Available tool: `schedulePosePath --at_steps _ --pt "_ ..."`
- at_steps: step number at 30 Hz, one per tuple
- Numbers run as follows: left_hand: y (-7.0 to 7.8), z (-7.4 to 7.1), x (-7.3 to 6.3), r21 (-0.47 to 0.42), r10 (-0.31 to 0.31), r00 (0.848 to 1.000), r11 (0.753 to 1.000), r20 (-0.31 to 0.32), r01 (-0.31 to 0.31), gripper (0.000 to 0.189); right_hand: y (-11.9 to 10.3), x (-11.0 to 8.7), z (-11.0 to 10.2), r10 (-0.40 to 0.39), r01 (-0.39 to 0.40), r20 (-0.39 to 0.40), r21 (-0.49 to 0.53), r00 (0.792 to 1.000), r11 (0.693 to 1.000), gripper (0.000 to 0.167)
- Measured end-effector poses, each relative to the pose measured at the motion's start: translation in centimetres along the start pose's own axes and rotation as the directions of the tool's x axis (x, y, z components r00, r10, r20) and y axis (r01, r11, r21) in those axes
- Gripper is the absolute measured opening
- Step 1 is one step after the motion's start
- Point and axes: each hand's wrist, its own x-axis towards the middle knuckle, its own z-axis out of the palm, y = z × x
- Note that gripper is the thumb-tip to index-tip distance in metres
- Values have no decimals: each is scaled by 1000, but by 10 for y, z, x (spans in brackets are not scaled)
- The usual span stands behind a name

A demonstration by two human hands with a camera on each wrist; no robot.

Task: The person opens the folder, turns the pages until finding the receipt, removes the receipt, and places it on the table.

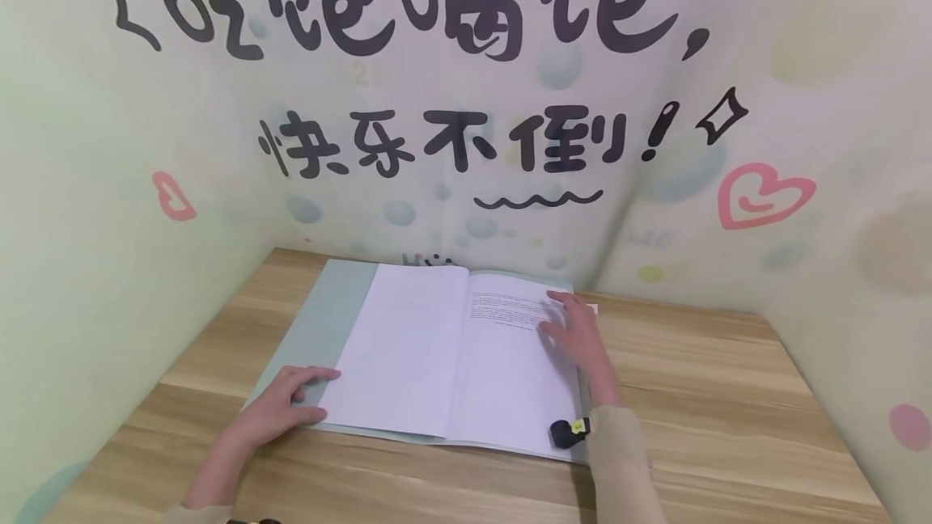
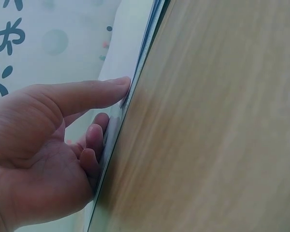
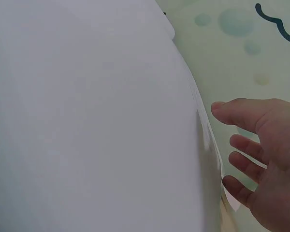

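Note:
An open book or folder [image 1: 408, 346] with a pale blue-green cover lies on the wooden table. Its left page is blank; on the right page is a block of printed text [image 1: 502, 312]. My left hand [image 1: 280, 403] rests at the lower left, thumb and fingertips on the cover and the page's edge. In the left wrist view, the thumb of that hand [image 2: 43, 130] touches the pages near their edge. Above the right page's outer edge, beside the text, is my right hand [image 1: 578, 338]. The right wrist view shows this hand [image 3: 275, 159] with spread fingers, holding nothing.
The wooden table [image 1: 699, 395] extends on both sides of the book. Behind it stands a pale wall [image 1: 437, 87] with large black lettering and pink hearts. A small white tab [image 1: 593, 310] sticks out past the right page. A black wrist device [image 1: 568, 433] sits at the right sleeve.

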Motion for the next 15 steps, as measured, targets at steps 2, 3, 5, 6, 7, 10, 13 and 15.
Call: schedulePosePath --at_steps 2,3,5,6,7,10,13,15 --pt "0 0 0 -5 4 1000 1000 1 -4 51 7 -3 -5 35 -35 8 -3 999 999 60" --pt "0 0 0 -8 5 1000 1000 0 -5 51 10 -4 -7 57 -57 15 2 998 998 61" --pt "0 0 0 -11 10 1000 1000 0 -10 51 14 -6 -10 94 -94 32 9 995 996 62" --pt "0 0 0 -12 13 1000 1000 -2 -13 51 16 -7 -11 112 -113 38 21 993 993 63" --pt "0 -1 0 -12 16 1000 1000 -6 -16 51 18 -7 -12 127 -129 43 30 991 991 64" --pt "0 -1 1 -15 17 1000 1000 -8 -17 51 24 -7 -13 153 -155 63 35 986 987 67" --pt "0 -1 1 -20 17 1000 1000 -3 -17 51 30 -5 -14 163 -167 94 31 982 986 72" --pt "1 -1 1 -22 16 1000 1000 4 -15 51 34 -3 -15 160 -164 118 33 980 986 75"
